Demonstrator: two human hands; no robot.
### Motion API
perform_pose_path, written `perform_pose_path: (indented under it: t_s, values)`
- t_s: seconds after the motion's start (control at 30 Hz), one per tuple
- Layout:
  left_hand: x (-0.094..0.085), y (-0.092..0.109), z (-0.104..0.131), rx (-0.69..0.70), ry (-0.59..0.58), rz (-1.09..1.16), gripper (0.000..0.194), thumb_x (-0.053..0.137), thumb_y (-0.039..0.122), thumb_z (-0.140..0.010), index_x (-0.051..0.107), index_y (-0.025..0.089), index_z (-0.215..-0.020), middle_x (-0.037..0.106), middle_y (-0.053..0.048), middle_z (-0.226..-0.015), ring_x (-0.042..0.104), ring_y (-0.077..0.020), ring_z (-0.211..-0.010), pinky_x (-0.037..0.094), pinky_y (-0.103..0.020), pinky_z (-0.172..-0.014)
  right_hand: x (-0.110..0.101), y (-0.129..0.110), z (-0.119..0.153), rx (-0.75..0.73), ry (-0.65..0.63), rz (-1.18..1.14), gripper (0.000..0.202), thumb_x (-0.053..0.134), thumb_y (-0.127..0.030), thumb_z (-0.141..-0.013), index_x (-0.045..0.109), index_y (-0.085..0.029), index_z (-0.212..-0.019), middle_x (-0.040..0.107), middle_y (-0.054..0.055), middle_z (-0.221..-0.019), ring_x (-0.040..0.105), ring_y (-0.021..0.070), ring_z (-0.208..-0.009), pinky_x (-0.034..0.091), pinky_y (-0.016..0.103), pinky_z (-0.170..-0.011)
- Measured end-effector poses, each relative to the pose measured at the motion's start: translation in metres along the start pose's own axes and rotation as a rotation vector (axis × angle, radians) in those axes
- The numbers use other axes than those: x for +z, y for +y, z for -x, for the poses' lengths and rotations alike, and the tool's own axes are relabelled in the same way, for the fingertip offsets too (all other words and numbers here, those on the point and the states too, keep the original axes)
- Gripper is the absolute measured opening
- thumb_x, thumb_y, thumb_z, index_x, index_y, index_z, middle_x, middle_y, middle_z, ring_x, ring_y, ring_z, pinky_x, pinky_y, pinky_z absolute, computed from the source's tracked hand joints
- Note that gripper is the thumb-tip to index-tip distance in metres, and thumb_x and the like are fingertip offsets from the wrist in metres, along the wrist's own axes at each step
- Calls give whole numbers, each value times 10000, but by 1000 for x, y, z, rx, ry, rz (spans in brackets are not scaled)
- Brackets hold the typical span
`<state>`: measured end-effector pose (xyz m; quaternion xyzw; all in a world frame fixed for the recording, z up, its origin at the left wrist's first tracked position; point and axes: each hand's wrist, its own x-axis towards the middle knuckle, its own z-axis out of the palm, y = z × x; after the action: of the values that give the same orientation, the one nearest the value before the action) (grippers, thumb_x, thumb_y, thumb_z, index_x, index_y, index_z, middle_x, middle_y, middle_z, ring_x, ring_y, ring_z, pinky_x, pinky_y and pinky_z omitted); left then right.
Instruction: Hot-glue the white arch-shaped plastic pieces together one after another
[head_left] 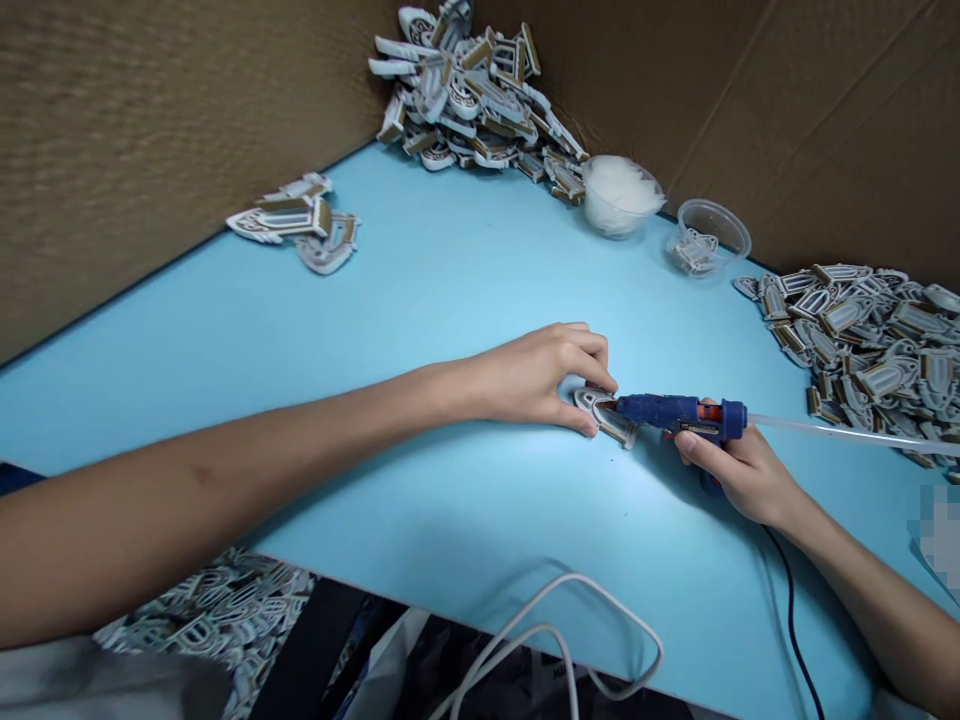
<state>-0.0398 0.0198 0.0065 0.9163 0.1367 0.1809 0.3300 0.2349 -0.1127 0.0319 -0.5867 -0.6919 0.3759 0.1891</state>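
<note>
Near the middle of the blue tabletop, my left hand pinches a small white-and-gold arched window-shaped piece between thumb and fingers, its edge resting on the table. My right hand is wrapped round a blue hot glue gun, held level. The gun's nozzle reaches over the piece; whether it touches is too small to tell. A clear glue stick sticks out of the gun's back, and a black cord hangs below my right hand.
Similar pieces form a heap at the back, a small cluster at left and a heap at right. One clear tub holds white material, another tub small pieces. A white cable loops over the front edge.
</note>
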Motion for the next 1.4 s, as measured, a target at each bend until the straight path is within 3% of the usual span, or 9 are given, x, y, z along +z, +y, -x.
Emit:
perform_pose_path:
  t_s: [0.27,0.4,0.5,0.57,0.7,0.9,1.03,1.23,1.4]
  values:
    - [0,4,0,-36,6,-4,344,927,400,-809,827,213,-1079,757,-62,-999,655,-233,-948,476,-355,-919,11,8,4,-242,102,-281,581,593,-784,-928,736,-221,-910,701,79,-873,644,248,-776,526,365,-692]
    - [-2,11,1,-97,70,-17,432,884,466,-825,801,182,-1140,769,-56,-948,684,-226,-911,505,-351,-892,15,26,11,-220,310,-359,590,613,-798,-897,758,-226,-918,745,108,-881,699,288,-792,572,421,-738]
    - [-2,24,3,-79,55,-38,455,733,328,-916,724,183,-1348,781,-66,-1013,706,-209,-926,521,-333,-879,14,36,13,-184,490,-350,535,646,-745,-913,763,-223,-927,774,102,-883,712,287,-806,570,411,-737]
    - [0,33,4,-94,10,-49,352,664,269,-933,767,182,-1259,785,-67,-991,710,-193,-879,523,-313,-825,12,37,11,-168,552,-351,509,650,-711,-934,771,-217,-922,776,93,-868,688,264,-772,546,382,-694]
    - [7,47,5,-202,38,17,290,645,353,-1004,787,159,-842,739,-49,-750,667,-167,-680,485,-289,-659,8,33,8,-180,564,-382,474,663,-655,-963,775,-207,-854,750,71,-808,604,212,-687,488,349,-641]
    - [12,48,4,177,-52,-200,454,494,1,-948,754,246,-1228,681,-139,-1300,653,-261,-1131,544,-385,-947,7,27,6,-174,576,-411,496,689,-689,-924,760,-209,-818,750,70,-797,593,207,-654,484,354,-618]
    - [17,43,6,204,-74,-209,204,599,160,-1016,752,220,-1137,722,-94,-1045,654,-224,-925,534,-353,-867,7,25,5,-138,586,-387,545,671,-747,-892,747,-214,-803,746,76,-781,593,214,-633,488,365,-603]
    - [3,40,6,22,55,-200,258,621,240,-942,758,167,-1148,683,-106,-1060,645,-237,-948,516,-348,-857,6,28,6,-153,562,-380,534,674,-729,-908,758,-212,-809,750,73,-775,601,212,-643,490,357,-609]
    - [-31,40,14,-206,-199,-277,653,780,458,-849,634,192,-1427,613,-132,-1338,600,-322,-1202,489,-382,-995,6,37,9,-151,484,-334,503,679,-690,-927,794,-209,-836,767,73,-804,650,224,-686,526,356,-630]
